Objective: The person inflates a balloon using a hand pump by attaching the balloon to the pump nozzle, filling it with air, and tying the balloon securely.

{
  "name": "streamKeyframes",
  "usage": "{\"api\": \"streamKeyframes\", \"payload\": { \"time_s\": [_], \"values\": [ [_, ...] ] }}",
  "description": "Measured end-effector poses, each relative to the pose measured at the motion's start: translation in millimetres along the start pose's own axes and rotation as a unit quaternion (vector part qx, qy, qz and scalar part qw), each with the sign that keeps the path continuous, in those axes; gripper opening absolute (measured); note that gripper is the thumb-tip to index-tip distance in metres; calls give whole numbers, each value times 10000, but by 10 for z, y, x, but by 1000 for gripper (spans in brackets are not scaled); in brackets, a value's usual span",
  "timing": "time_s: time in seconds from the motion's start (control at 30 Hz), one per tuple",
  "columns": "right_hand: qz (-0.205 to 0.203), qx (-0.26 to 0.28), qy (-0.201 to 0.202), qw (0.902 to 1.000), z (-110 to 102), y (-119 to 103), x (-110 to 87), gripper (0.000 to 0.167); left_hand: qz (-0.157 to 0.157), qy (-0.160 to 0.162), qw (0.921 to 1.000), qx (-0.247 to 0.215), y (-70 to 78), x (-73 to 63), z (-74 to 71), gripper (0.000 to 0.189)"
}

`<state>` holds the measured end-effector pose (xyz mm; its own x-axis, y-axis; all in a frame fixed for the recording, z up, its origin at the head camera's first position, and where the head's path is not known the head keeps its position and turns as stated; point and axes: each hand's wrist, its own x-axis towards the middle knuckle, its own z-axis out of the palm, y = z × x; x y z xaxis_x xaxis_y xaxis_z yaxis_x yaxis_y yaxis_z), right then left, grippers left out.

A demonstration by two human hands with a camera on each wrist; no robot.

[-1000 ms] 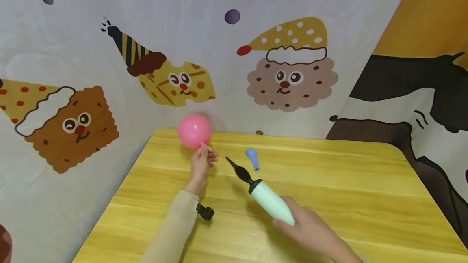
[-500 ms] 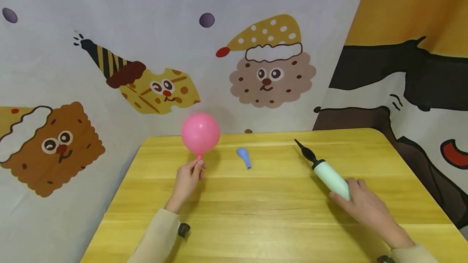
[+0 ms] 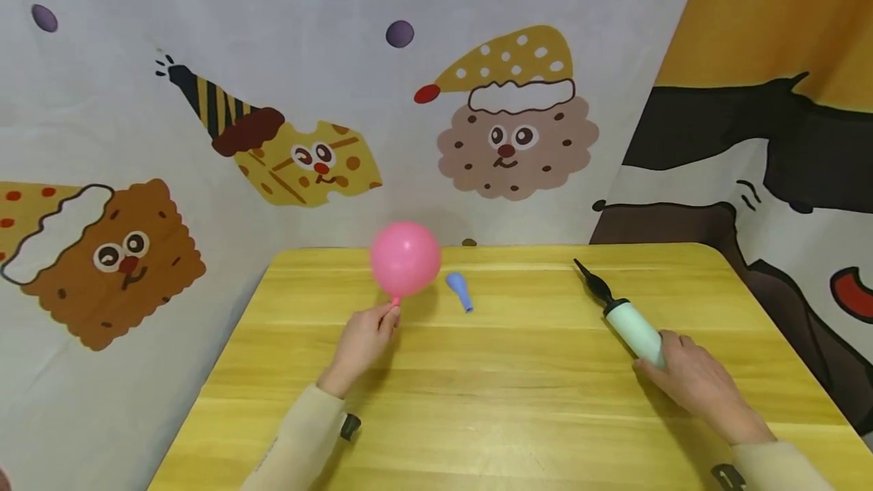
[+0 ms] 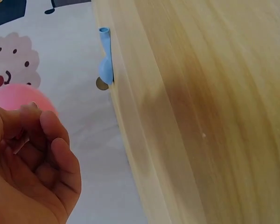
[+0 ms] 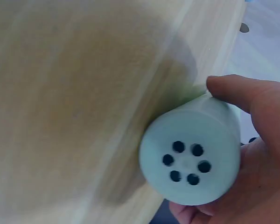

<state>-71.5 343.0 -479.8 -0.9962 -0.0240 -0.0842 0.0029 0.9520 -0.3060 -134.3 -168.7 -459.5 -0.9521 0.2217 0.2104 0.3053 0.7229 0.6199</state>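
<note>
An inflated pink balloon (image 3: 405,258) stands above its neck, which my left hand (image 3: 363,341) pinches between thumb and forefinger. In the left wrist view the curled fingers (image 4: 63,158) hide most of the balloon's lower part. On the right side of the table, my right hand (image 3: 696,377) grips the back of a mint-green balloon pump (image 3: 634,330) with a black nozzle pointing away to the far left. The pump's round end, pierced with several holes, faces the right wrist view. A flat blue balloon (image 3: 459,292) lies on the table, right of the pink one.
The yellow wood-grain table (image 3: 491,415) ends at a pale cloth backdrop (image 3: 327,36) printed with cartoon biscuits and cheese. A dark wrist camera (image 3: 350,426) sits by the left cuff, and another (image 3: 728,477) by the right cuff.
My right hand has carried the pump from the middle to the right side of the table. The pink balloon, tilted before, now stands upright above my left hand, nearer the blue balloon.
</note>
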Motion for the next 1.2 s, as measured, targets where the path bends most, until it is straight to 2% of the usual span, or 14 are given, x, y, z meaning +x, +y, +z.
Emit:
{"api": "streamKeyframes", "payload": {
  "time_s": [0.07, 0.17, 0.27, 0.33, 0.37, 0.43, 0.5, 0.57, 0.63, 0.73, 0.83, 1.0, 1.03, 1.2],
  "values": [
    [74, -206, 37, 9998, -18, -41, -30, 86, 93, -54, 9999, 68, 34, -11, 15, 24],
    [-4, -531, 591, 9968, -37, -197, -108, 92, 244, -107, 9995, 181, 86, -19, 47, 25],
    [-495, -621, 1497, 9855, -64, -481, -185, 84, 358, -242, 9988, 211, 143, -28, 93, 26],
    [-876, -405, 1769, 9795, -89, -727, -230, 77, 403, -360, 9983, 218, 185, -40, 130, 26],
    [-1024, -202, 1754, 9790, -106, -855, -247, 72, 424, -422, 9980, 200, 208, -45, 151, 26],
    [-1281, 347, 1540, 9791, -131, -1100, -265, 62, 458, -497, 9975, 193, 253, -51, 192, 27],
    [-1348, 1056, 1075, 9793, -138, -1323, -266, 48, 498, -511, 9972, 219, 301, -48, 233, 28],
    [-1463, 1688, 664, 9725, -111, -1501, -235, 36, 522, -501, 9972, 205, 357, -39, 270, 29],
    [-1582, 2239, 261, 9613, -58, -1646, -181, 30, 542, -492, 9972, 177, 418, -26, 308, 29],
    [-1678, 2927, -218, 9411, 42, -1830, -78, 34, 555, -516, 9971, 53, 525, -11, 366, 29],
    [-1578, 3578, -592, 9185, 132, -1985, 42, 41, 586, -550, 9968, -36, 628, 1, 431, 28],
    [-1083, 4564, -1146, 8757, 258, -2158, 227, 52, 638, -605, 9961, -48, 761, 2, 550, 29],
    [-973, 4753, -1299, 8647, 283, -2180, 251, 53, 654, -624, 9959, -36, 782, -3, 574, 29],
    [-654, 5298, -1907, 8238, 400, -2265, 290, 57, 753, -693, 9947, 29, 859, -54, 658, 21]
  ]
}}
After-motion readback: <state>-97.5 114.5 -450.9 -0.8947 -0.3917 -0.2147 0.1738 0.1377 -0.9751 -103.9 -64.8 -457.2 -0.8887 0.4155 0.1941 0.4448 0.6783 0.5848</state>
